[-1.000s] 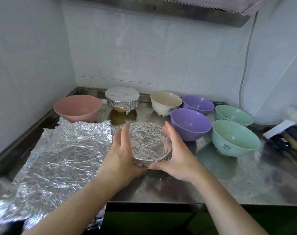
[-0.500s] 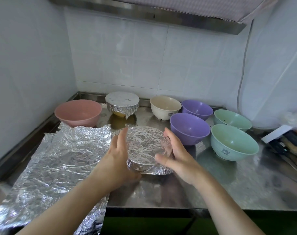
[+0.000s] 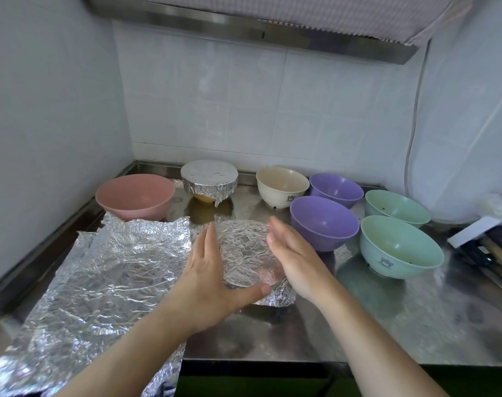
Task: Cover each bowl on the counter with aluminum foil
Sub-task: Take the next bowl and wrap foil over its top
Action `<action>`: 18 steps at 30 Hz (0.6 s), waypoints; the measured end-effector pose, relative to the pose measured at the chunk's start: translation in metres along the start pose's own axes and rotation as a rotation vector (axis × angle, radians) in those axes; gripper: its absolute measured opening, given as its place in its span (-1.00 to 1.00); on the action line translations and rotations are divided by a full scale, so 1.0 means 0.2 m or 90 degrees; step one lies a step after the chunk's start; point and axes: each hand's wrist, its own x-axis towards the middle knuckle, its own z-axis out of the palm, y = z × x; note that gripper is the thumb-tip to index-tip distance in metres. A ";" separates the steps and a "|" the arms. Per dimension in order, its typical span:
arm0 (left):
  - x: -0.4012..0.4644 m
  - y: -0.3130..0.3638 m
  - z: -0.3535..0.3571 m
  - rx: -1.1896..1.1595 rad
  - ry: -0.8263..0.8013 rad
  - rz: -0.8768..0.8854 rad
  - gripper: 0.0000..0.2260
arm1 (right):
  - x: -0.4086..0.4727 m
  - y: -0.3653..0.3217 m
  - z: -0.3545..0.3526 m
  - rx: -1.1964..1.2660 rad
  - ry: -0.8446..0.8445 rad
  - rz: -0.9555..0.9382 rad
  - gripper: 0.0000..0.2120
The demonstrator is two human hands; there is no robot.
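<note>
Spare foil [image 3: 100, 270] lies on the desk's left. Wrapped bowl [image 3: 249, 253] sits mid-desk between both hands: left hand [image 3: 212, 279] flat-fingered, thumb touching its rim; right hand [image 3: 295, 262] released alongside. Looks sealed, so next: foil for the pink bowl [image 3: 135, 196].

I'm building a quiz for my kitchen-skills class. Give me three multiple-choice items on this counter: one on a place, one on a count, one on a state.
1. Where does the loose foil sheet lie?
A. Left of the hands
B. Behind the green bowls
C. Inside the pink bowl

2. How many bowls are uncovered?
A. Four
B. Six
C. Eight

3. How are the left hand and right hand around the near foil-covered bowl?
A. Fists
B. Open, fingers straight
C. Pinching a knife

Answers:
1 A, it spreads over the counter's left side.
2 B, one pink, one cream, two purple and two green.
3 B, both flank the bowl with straight fingers.
</note>
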 end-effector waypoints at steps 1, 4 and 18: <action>0.01 -0.01 -0.01 -0.005 -0.015 -0.002 0.40 | -0.01 0.01 0.00 -0.022 0.008 -0.003 -0.42; 0.01 -0.04 -0.03 -0.034 -0.050 -0.007 0.35 | -0.01 0.00 -0.02 -0.122 0.043 -0.010 -0.47; 0.00 -0.03 -0.03 0.015 -0.040 0.007 0.38 | 0.20 -0.19 0.02 -0.351 -0.183 -0.052 -0.54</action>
